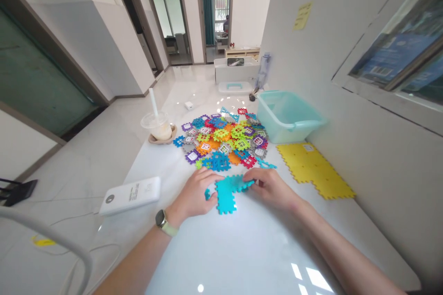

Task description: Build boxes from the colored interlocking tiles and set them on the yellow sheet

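Observation:
A flat turquoise panel of joined interlocking tiles point(226, 193) lies on the white table between my hands. My left hand point(194, 196), with a watch at the wrist, curls around the panel's left edge. My right hand point(272, 188) pinches the panel's upper right end, where a tile meets the rest. Just beyond them lies a heap of loose coloured interlocking tiles point(224, 140) in blue, orange, green, purple, red and grey. A joined yellow tile panel point(313, 170) lies flat to the right, near the wall.
A teal plastic bin point(289, 115) stands behind the heap by the wall. A plastic cup with a straw point(157, 125) sits on a coaster at the left. A white power bank point(133, 194) with a cable lies near the table's left edge. A white box point(235, 70) stands farther back.

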A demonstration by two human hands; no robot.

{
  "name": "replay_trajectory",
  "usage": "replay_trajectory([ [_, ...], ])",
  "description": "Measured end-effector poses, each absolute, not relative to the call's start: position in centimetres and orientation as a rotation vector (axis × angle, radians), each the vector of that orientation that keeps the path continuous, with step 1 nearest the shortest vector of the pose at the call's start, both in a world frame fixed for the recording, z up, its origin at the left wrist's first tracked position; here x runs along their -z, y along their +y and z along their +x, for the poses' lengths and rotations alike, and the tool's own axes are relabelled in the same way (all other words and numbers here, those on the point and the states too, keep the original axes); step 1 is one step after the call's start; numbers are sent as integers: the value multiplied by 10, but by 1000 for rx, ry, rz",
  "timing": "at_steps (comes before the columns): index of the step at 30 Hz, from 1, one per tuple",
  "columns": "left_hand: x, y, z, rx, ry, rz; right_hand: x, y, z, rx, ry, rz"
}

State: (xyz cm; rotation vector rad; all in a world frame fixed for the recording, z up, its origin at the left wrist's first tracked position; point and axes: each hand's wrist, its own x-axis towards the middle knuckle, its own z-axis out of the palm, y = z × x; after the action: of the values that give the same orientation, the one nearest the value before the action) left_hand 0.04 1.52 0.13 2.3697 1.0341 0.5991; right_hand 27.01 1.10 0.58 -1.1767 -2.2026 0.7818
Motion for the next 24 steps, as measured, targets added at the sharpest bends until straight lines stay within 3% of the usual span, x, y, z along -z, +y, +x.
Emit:
replay_trajectory([
  [11, 9, 5, 18, -449, 1035, 2476, -23, -7, 265, -982, -2510, -1146],
  [24, 9, 5, 16, -478, 1063, 2459, -17, -14, 255, -806, -2571, -1131],
])
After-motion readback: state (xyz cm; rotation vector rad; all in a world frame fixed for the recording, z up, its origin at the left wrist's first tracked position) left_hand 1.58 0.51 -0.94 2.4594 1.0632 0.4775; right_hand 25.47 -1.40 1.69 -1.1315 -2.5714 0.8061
